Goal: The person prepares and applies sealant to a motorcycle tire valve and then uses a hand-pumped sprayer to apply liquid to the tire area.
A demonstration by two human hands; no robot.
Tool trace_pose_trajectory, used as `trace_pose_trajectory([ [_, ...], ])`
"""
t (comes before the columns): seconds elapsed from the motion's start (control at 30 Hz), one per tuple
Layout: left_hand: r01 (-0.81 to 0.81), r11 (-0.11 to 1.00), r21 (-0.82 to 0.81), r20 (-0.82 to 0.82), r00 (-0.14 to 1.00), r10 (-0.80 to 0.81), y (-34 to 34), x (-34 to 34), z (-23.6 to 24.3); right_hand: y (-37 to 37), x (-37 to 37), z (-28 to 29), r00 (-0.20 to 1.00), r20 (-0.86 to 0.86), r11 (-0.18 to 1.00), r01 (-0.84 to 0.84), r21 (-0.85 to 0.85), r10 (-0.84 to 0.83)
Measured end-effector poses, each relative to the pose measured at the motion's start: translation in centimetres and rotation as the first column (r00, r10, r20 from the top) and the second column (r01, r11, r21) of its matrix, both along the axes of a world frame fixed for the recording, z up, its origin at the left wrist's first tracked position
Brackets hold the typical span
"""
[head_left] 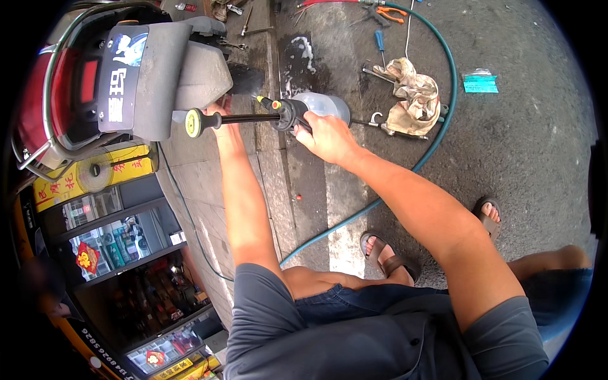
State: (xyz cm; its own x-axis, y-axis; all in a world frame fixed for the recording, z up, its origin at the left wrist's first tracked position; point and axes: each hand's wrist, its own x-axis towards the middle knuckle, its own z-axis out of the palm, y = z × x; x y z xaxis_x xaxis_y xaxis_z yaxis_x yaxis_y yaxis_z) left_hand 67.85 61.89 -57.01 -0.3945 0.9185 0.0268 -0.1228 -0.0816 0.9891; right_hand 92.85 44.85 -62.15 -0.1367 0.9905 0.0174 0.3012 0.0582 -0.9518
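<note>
A pump sprayer [335,109] with a translucent tank lies tilted sideways in my right hand [326,136], which is wrapped round its black grip. The black pump rod, ending in a yellow-green knob, points left toward a scooter [152,69]. A fine mist seems to leave the yellow nozzle near the scooter's grey mudguard [201,76]. My left hand [225,114] reaches to the mudguard's lower edge, behind the pump rod. Its fingers are mostly hidden, so whether they grip anything does not show.
A teal hose [453,76] curves across the ground. Right of the sprayer lies a stained rag [415,95] among metal tools. Farther off are a blue-handled screwdriver [379,41] and orange-handled pliers [391,14]. White foam [306,54] spots the wet ground; a teal packet [481,83] lies at right.
</note>
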Motion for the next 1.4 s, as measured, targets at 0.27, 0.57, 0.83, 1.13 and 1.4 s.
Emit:
trace_pose_trajectory([
  [0.27, 0.1, 0.993, -0.057, -0.157, 0.982, -0.108, -2.2, 2.0, -4.0, -0.2, 0.5, -0.5, 0.999, 0.044, 1.0, 0.02, 0.009, -0.021],
  [0.57, 0.036, 0.998, 0.056, 0.018, 0.999, -0.037, 0.8, -1.1, -1.0, -0.1, -0.2, -0.5, 0.998, 0.045, 0.999, 0.035, 0.015, -0.036],
  [0.83, 0.175, 0.983, 0.052, -0.141, 0.976, -0.167, -1.4, -1.1, -2.5, 0.0, -0.2, 0.0, 0.999, 0.043, 1.0, 0.02, 0.001, -0.02],
  [1.13, 0.076, 0.996, 0.039, -0.144, 0.987, -0.07, -1.1, 0.8, -3.2, 0.1, -0.1, -0.5, 0.999, 0.039, 0.999, 0.028, -0.019, -0.027],
  [1.4, 0.104, 0.994, 0.045, -0.019, 0.994, -0.103, 0.2, -1.5, -1.7, -0.1, 0.0, -0.2, 1.0, 0.018, 1.0, 0.015, -0.009, -0.015],
])
